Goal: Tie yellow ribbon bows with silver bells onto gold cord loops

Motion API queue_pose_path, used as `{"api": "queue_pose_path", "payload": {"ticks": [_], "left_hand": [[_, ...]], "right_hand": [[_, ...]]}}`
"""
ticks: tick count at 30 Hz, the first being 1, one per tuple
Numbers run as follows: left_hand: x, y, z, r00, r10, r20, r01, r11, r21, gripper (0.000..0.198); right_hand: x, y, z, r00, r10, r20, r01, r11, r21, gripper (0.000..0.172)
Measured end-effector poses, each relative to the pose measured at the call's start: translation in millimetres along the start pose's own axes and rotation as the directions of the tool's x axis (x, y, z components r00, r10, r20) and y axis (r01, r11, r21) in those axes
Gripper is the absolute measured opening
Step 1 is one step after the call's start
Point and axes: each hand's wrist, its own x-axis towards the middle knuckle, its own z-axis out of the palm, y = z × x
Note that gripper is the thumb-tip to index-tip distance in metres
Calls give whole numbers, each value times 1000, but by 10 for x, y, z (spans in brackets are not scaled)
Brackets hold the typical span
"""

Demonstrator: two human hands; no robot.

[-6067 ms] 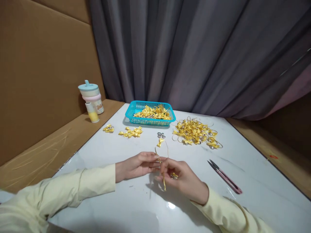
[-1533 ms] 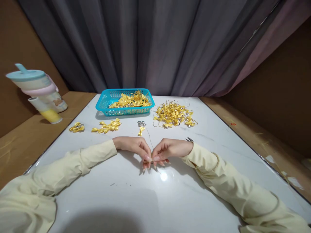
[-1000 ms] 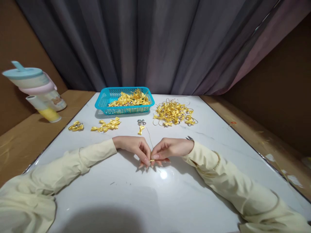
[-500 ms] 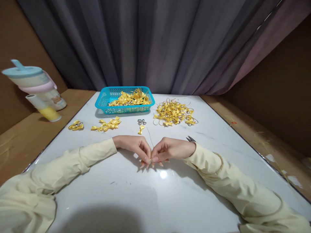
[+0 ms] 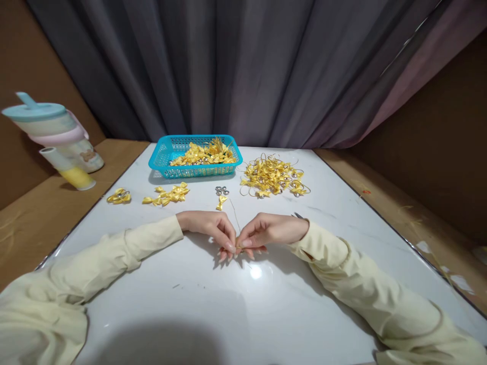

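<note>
My left hand (image 5: 215, 231) and my right hand (image 5: 263, 233) meet over the middle of the white table (image 5: 160, 304), thumbs and forefingers pinched close together. Between them runs a thin gold cord (image 5: 235, 214), one end sticking up and away from me. Whatever else sits in the fingertips is too small and covered to make out. Just beyond the hands lie a single yellow bow (image 5: 221, 203) and a small cluster of silver bells or beads (image 5: 221, 190). Dark pointed scissors or snips (image 5: 299, 216) lie partly hidden behind my right wrist.
A blue basket (image 5: 196, 172) of yellow bows stands at the back. Right of it is a heap of bows on gold cord loops (image 5: 272, 175). Loose yellow bows (image 5: 167, 195) and a small looped bunch (image 5: 118, 196) lie left. A tumbler (image 5: 57, 129) and a yellow thread spool (image 5: 72, 172) stand far left.
My right hand has shifted slightly up and to the right, covering more of the scissors or snips. The pinched fingertips have parted a little; my left hand has barely moved.
</note>
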Motion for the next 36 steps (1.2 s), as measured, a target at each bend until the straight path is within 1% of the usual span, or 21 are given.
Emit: {"api": "queue_pose_path", "payload": {"ticks": [3,8,12,19,23,27,29,32,34,36], "left_hand": [[-3,-8,-4,1000,-3,-3,3,1000,1,15],[0,28,7,1000,7,7,-7,1000,8,19],[-3,53,8,1000,11,17,-12,1000,27,21],[-10,52,2,1000,-11,8,11,999,33,19],[-13,33,3,1000,3,-6,-3,1000,3,19],[-26,69,34,999,0,-39,-1,1000,-16,19],[-36,122,58,998,-11,-63,13,999,29,19],[-60,221,75,991,-3,-136,20,992,124,17],[-80,282,61,976,19,-216,14,988,151,18],[-97,326,36,944,31,-330,19,989,147,26]], "right_hand": [[-7,-8,-7,1000,8,-1,-8,1000,0,30],[0,-36,25,998,54,-35,-55,998,-30,33],[7,-36,42,996,58,-62,-61,997,-38,35],[10,-58,73,992,72,-107,-75,997,-25,33],[-8,-98,100,981,102,-167,-106,994,-16,31],[-23,-109,133,969,60,-238,-64,998,-12,30],[-30,-113,148,962,41,-269,-53,998,-36,30],[-65,-145,160,939,0,-344,-44,992,-117,27],[-121,-194,161,910,-44,-413,-47,977,-207,25],[-204,-262,161,870,-117,-478,-58,940,-336,22]]}}
